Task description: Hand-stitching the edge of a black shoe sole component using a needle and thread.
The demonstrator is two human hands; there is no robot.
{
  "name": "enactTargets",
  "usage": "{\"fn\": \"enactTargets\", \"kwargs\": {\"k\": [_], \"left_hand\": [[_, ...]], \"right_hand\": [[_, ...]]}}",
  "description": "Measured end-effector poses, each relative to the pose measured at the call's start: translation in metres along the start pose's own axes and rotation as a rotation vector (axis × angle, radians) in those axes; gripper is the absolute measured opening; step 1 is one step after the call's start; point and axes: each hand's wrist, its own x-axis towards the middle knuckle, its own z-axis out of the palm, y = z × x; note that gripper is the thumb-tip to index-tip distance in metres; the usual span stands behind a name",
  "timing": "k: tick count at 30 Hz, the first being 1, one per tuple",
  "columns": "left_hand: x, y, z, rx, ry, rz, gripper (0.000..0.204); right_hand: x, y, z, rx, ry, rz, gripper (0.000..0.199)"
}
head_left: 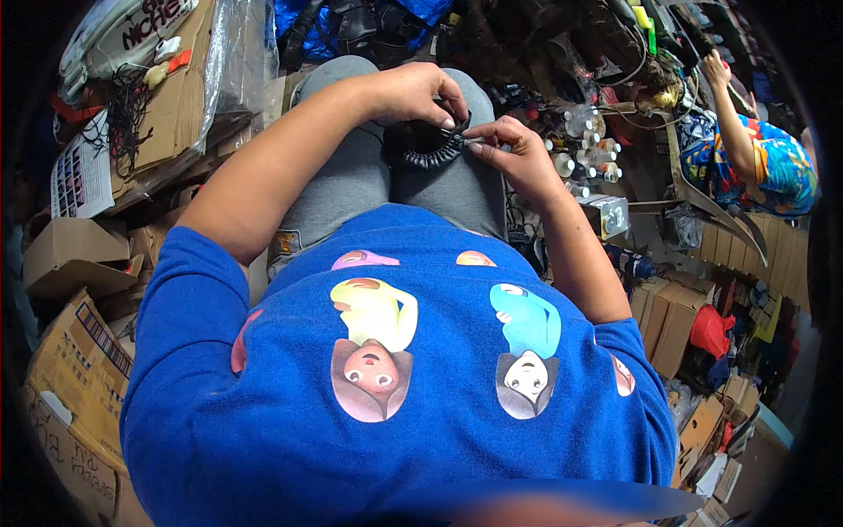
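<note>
A black ribbed ring (432,159) is held over the lap, in front of the grey trousers (338,198), by the fingertips of both bare hands. It is seen against the inner side of the right thigh; whether the cloth is touched by it cannot be told. The ring's far right edge is pinched by the left hand (425,93), whose wrist is bent so that thumb and fingers are pointed down onto the band from above. Most of the loop is thus left hanging below and to the left of those fingertips.

The band's right end is pinched between thumb and forefinger of the right hand (520,156), so that the whole ring is placed to the left of this grip. The two grips are set close beside each other on the same side of the ring, while its ribbed near curve is left free. What exactly is pressed between the right fingertips is too small to be told.

A blue T-shirt (448,395) printed with cartoon figures is worn. Small white bottles (601,156) are grouped beyond the right forearm, and flattened cardboard (176,110) is stacked on the left. At the far right, a co-worker in patterned clothing (777,171) is partly seen.
</note>
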Motion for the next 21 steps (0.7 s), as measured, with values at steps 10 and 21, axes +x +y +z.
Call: {"fn": "enactTargets", "kwargs": {"k": [10, 21], "left_hand": [[-0.068, 0.027, 0.032, 0.288, 0.501, -0.026, 0.042], [-0.067, 0.016, 0.045, 0.270, 0.612, 0.034, 0.021]], "right_hand": [[-0.027, -0.017, 0.011, -0.476, 0.098, -0.214, 0.037], [-0.022, -0.020, 0.008, -0.158, -0.003, 0.057, 0.044]]}}
